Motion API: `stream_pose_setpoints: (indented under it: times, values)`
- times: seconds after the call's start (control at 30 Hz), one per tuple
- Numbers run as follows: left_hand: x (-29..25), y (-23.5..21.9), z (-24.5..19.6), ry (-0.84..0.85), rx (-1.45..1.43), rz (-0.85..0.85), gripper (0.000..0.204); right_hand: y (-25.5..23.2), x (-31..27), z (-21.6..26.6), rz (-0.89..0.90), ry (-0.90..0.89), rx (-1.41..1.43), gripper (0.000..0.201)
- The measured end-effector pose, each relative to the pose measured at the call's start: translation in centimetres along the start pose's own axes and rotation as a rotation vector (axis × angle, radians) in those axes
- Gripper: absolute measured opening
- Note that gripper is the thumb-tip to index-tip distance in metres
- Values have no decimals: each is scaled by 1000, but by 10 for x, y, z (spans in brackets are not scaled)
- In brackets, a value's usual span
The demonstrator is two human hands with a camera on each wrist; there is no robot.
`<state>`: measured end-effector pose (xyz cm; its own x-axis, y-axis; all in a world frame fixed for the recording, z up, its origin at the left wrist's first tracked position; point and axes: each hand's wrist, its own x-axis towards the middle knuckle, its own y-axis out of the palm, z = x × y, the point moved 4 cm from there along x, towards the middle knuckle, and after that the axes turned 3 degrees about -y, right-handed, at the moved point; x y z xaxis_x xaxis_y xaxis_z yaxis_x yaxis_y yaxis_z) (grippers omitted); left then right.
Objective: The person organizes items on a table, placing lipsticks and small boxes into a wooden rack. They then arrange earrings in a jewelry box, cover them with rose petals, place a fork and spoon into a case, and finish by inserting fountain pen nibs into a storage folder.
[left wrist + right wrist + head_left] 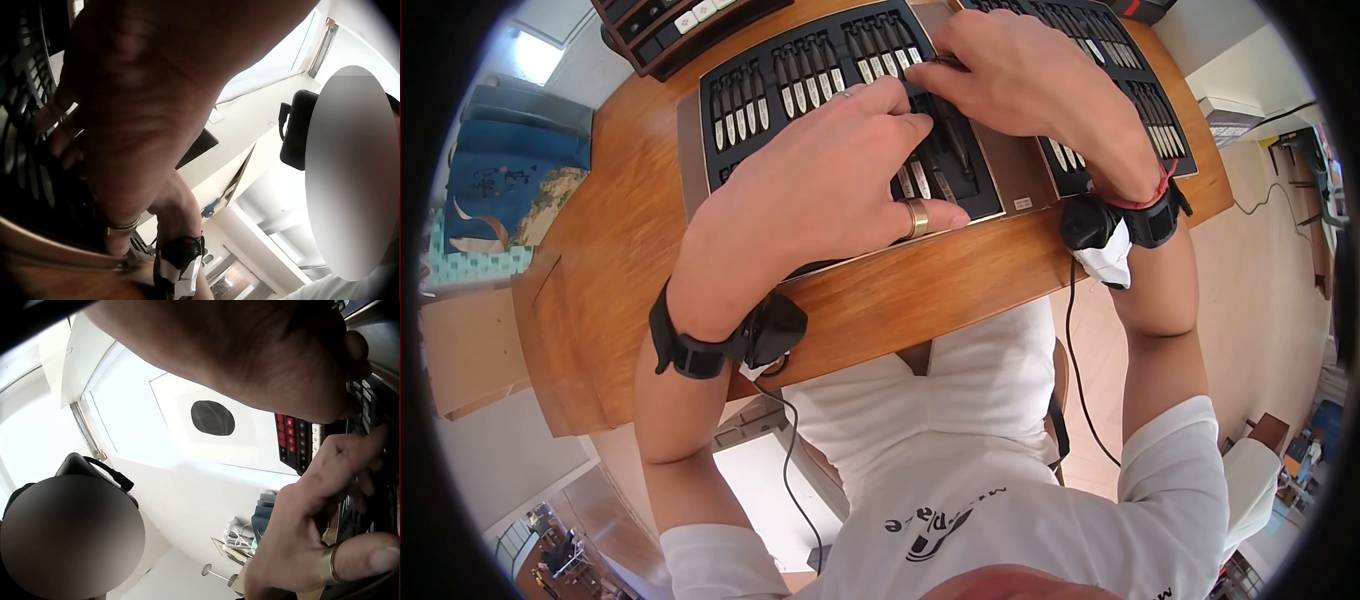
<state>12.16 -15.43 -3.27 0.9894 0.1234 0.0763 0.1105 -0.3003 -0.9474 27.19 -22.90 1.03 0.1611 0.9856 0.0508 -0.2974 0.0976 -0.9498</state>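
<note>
A flat case (1000,205) lies on the wooden table, its dark tray lined with rows of slim, pen-like tools (805,80) with dark shafts and pale, tapered ends. My left hand (820,180) reaches over the case's front part. Its ringed thumb is stretched along the front edge, and the other fingers reach down among the tools. At the back right of this case is my right hand (1040,80), thumb and fingers bent down close to the tools; I cannot tell whether they pinch one. Between the hands, longer dark tools (950,140) lie aslant in the tray.
To the right, a second case (1145,95) holds similar tools. A dark wooden rack (665,30) with white and dark pieces stands at the back left. Beyond the table's left side is a blue bag (510,150). Cables (795,425) hang from both wrist cameras.
</note>
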Motion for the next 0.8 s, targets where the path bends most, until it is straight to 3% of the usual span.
stream_pose_setpoints:
  times: [0.33, 0.73, 0.8]
  values:
    - [-1, -1, -2, -30, 5, -13, 84, -1, 0, 0, 31, -49, 25, 40]
    - [-3, -1, -2, -136, 1, 36, 75, -1, -3, 4, 11, -33, -10, 39]
    - [-5, -2, 0, -93, -39, 26, 71, 0, 1, 0, 87, -20, 13, 38]
